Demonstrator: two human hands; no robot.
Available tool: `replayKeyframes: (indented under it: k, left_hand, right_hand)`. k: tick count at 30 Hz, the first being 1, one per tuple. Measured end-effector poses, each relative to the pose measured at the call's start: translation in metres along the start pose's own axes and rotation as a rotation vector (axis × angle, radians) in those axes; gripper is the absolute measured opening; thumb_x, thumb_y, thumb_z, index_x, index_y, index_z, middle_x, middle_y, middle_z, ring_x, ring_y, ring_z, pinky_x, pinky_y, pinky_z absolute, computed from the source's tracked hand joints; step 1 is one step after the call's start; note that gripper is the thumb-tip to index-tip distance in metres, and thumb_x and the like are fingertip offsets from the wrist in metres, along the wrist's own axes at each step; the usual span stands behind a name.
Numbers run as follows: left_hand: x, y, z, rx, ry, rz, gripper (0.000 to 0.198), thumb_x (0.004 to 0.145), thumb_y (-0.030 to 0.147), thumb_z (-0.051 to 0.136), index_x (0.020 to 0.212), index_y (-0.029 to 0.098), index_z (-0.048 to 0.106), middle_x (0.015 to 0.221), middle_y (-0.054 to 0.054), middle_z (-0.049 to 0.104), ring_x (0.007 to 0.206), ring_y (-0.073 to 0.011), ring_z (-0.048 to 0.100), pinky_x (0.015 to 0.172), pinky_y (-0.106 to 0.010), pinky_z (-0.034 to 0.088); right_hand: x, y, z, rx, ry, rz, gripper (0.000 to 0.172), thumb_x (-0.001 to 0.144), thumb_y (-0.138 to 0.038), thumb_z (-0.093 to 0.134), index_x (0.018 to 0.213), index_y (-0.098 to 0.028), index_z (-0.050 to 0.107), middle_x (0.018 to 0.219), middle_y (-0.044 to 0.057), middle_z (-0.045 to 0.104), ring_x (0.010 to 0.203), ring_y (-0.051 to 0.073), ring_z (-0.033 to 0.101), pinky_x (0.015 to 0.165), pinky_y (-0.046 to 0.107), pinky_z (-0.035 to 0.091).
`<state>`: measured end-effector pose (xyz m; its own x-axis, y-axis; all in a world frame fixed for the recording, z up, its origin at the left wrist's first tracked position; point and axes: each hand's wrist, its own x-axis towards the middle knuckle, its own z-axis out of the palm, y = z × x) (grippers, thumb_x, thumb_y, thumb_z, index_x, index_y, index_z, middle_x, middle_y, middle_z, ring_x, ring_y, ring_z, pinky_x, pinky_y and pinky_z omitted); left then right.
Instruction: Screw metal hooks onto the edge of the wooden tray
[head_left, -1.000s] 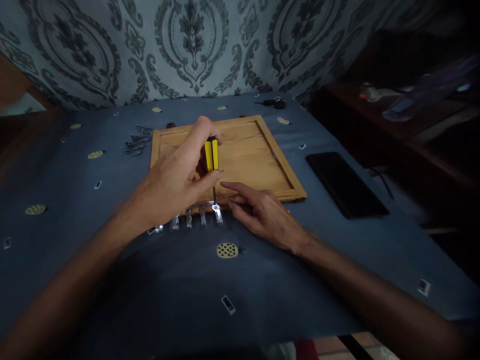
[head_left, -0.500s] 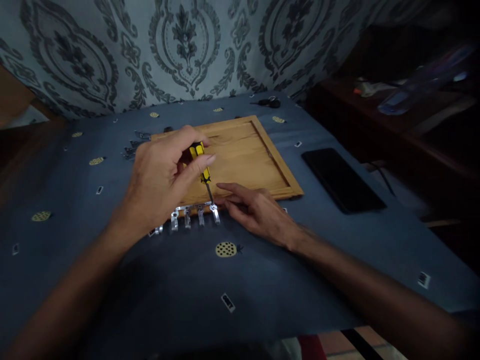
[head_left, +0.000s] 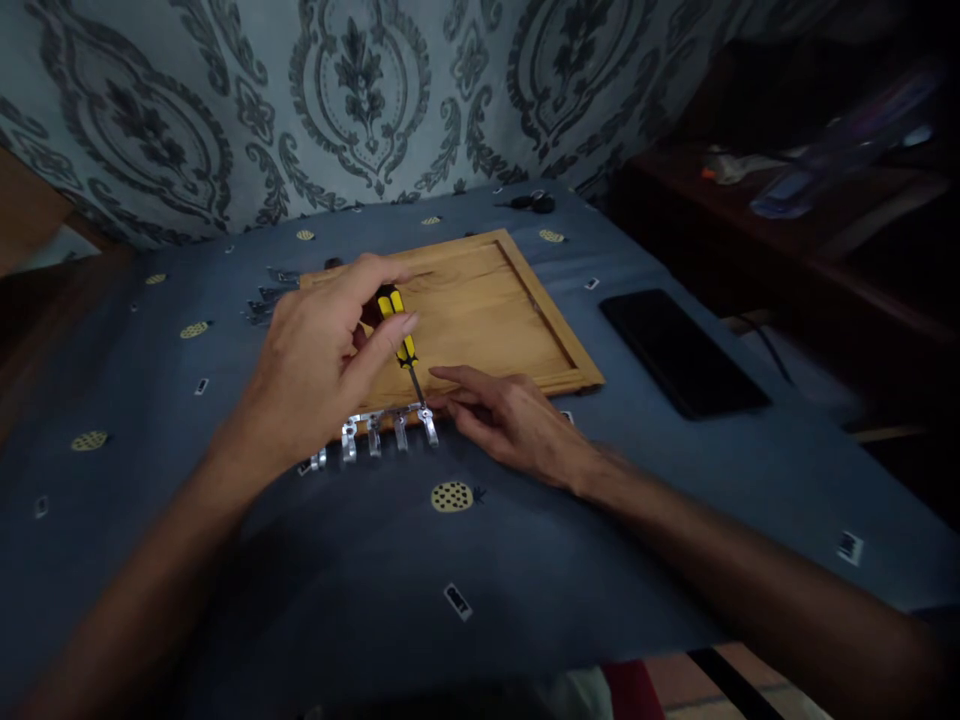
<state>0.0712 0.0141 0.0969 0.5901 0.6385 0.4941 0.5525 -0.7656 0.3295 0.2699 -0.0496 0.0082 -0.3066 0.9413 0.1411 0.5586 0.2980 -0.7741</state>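
Could slip, through too slanted a push on the yellow-and-black-handled screwdriver (head_left: 406,352) at centre frame, off the shiny silver metal hook rack (head_left: 375,437) just below, scratching the framed tan wooden panel (head_left: 480,310) or jabbing the right hand (head_left: 510,415). Gripping the screwdriver in the curled left hand (head_left: 322,345); holding the right half open beside the rightmost hook, contact unclear.

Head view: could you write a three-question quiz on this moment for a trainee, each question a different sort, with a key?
1. Multiple choice: what does the left hand hold?
A) a hammer
B) a yellow-and-black screwdriver
C) a pencil

2. True or false: the black smartphone lies to the right of the framed wooden panel, apart from it.

3. Fill in: the screwdriver's tip is at the ____ hook in the metal row along the panel's near edge.

Key: 1. B; 2. true; 3. rightmost.
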Motion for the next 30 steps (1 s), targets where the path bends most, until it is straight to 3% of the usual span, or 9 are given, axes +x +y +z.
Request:
replayKeyframes:
  k: [9, 18, 27, 30]
  left_hand:
    - [-0.0005, 0.0037, -0.0003, 0.019, 0.046, -0.007, 0.014, 0.091, 0.036, 0.065, 0.1, 0.026, 0.068, 0.088, 0.001, 0.073, 0.072, -0.0168, 0.065, 0.072, -0.031, 0.052]
    - [-0.0012, 0.0016, -0.0011, 0.026, 0.045, 0.023, 0.02, 0.092, 0.032, 0.063, 0.109, 0.026, 0.07, 0.106, 0.0, 0.075, 0.096, -0.0214, 0.071, 0.092, -0.037, 0.055]
    - [-0.0017, 0.0022, -0.0007, 0.01, 0.038, 0.024, 0.021, 0.092, 0.031, 0.062, 0.111, 0.024, 0.069, 0.109, -0.001, 0.075, 0.096, -0.0219, 0.071, 0.09, -0.034, 0.053]
    - [-0.0022, 0.0035, -0.0023, 0.015, 0.043, 0.036, 0.02, 0.092, 0.032, 0.063, 0.109, 0.023, 0.069, 0.103, -0.001, 0.076, 0.088, -0.0208, 0.071, 0.084, -0.034, 0.054]
  right_hand:
    - [-0.0012, -0.0014, -0.0007, 0.01, -0.007, 0.026, 0.045, 0.092, -0.017, 0.05, 0.136, -0.016, 0.052, 0.116, 0.006, 0.077, 0.11, 0.02, 0.072, 0.093, 0.033, 0.059]
    - [-0.0011, 0.0004, 0.0008, 0.024, 0.002, 0.019, 0.046, 0.092, -0.016, 0.05, 0.138, -0.017, 0.052, 0.116, 0.007, 0.077, 0.11, 0.019, 0.072, 0.094, 0.035, 0.059]
    - [0.0005, -0.0005, -0.0003, -0.004, -0.007, 0.018, 0.046, 0.091, -0.016, 0.05, 0.137, -0.015, 0.052, 0.115, 0.007, 0.077, 0.11, 0.021, 0.072, 0.094, 0.036, 0.059]
    - [0.0005, -0.0014, -0.0007, 0.002, -0.009, 0.023, 0.045, 0.091, -0.016, 0.049, 0.136, -0.015, 0.052, 0.116, 0.008, 0.076, 0.11, 0.021, 0.072, 0.093, 0.035, 0.059]
